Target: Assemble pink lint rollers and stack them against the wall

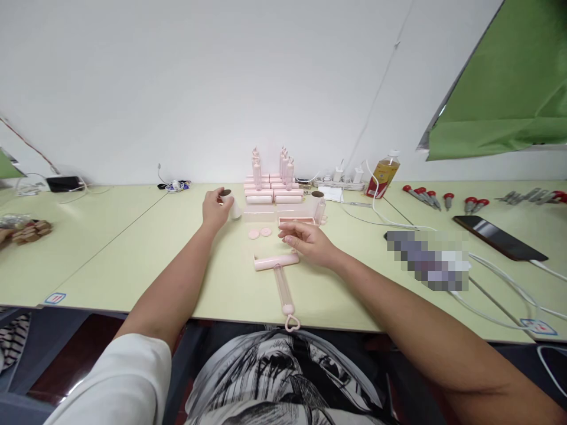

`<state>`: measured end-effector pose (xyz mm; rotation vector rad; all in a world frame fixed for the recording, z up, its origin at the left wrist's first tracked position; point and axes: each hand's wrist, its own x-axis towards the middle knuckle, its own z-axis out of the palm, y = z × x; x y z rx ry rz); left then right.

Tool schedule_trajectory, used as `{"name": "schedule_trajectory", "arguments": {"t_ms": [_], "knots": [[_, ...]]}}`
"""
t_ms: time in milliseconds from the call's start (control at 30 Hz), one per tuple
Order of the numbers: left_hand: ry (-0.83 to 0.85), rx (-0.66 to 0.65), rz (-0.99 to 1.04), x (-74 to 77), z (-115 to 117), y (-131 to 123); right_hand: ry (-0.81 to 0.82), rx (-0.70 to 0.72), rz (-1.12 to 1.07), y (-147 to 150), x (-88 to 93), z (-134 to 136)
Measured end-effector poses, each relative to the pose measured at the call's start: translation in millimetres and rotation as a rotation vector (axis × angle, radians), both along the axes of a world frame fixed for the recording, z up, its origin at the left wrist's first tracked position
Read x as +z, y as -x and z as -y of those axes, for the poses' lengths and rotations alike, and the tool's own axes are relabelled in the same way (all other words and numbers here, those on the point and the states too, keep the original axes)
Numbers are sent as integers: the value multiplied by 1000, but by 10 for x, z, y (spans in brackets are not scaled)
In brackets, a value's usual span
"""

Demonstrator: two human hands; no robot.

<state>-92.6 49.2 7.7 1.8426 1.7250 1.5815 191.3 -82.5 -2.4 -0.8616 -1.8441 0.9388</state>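
Observation:
My left hand [215,209] has its fingers around the upper part of a white lint roller refill [235,211], which stands slightly tilted on the table. My right hand [310,242] is over the table with its fingers apart and nothing held in them. It is close to a pink open tray-like shell [283,221]. Below it lies a pink lint roller frame [275,262] with a clear handle [283,286] and heart-shaped loop [292,323]. Two round pink caps [259,234] lie between my hands. Another roll [318,195] stands beyond my right hand.
Several finished-looking pink lint rollers [274,189] stand in rows by the wall. Rightward are a drink bottle [383,174], a power strip [345,184], red-handled tools [425,196], a phone [499,237] and white cables [496,271]. Another person's hand [4,236] shows at far left.

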Motion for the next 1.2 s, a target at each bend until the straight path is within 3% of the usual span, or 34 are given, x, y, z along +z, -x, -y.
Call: {"name": "schedule_trajectory", "arguments": {"t_ms": [133, 300, 400, 500, 567, 600, 700, 800, 1033, 1200], "knots": [[73, -79, -125, -72, -8, -93, -170, -8, 242, -50, 71, 22], [77, -85, -178, -68, 12, -98, -271, 159, 580, -24, 113, 67], [-8, 17, -159, 21, 68, -99, -268, 240, 659, 19, 107, 82], [-172, 79, -103, 180, 229, -172, -232, 225, 628, 34, 117, 86], [-150, -51, -59, 278, 402, -282, -219, 187, 584, 20, 131, 84], [-57, -186, -45, 314, 498, -350, -222, 165, 559, 8, 139, 81], [527, -737, -34, 357, 758, -558, -260, 153, 520, -37, 156, 72], [941, -1025, 133, 355, 887, -662, -293, 159, 515, -67, 159, 63], [1112, -1271, 393, 348, 878, -608, -418, 35, 409, -57, 135, 47], [1189, -1318, 443, 243, 893, -726, -491, -61, 360, -62, 148, 48]]}}
